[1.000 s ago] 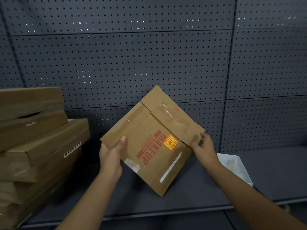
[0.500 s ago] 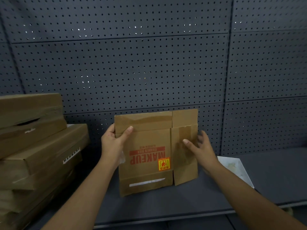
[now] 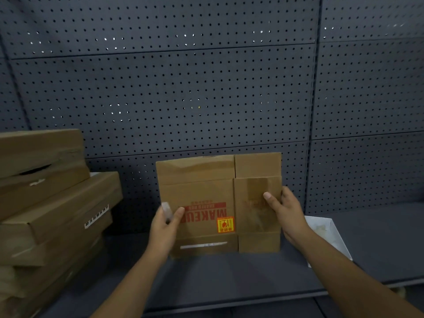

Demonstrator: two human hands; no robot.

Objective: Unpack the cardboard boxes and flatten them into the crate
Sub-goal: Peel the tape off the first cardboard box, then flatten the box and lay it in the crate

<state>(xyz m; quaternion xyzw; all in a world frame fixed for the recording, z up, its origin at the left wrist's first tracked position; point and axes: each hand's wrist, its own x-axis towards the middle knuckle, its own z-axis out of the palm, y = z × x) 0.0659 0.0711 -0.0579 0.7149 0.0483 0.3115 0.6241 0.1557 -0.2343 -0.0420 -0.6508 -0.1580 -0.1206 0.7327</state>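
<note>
A flattened brown cardboard box (image 3: 206,191) with upside-down red "MAKEUP" print and a yellow-and-red sticker is held upright above the dark shelf (image 3: 218,278). My left hand (image 3: 164,228) grips its lower left edge, thumb across the front. A loose strip of clear tape (image 3: 166,212) sticks up at that hand. My right hand (image 3: 284,212) holds the right edge, thumb on the narrower right panel. No crate is in view.
A leaning stack of flat brown cardboard boxes (image 3: 50,210) fills the left side of the shelf. A white open tray or box (image 3: 328,235) sits on the shelf behind my right forearm. A dark pegboard wall (image 3: 195,88) stands close behind.
The box turned from a diagonal tilt to square and upright. My left hand slid from the upper left corner down to the lower left edge; my right hand closed on the right edge.
</note>
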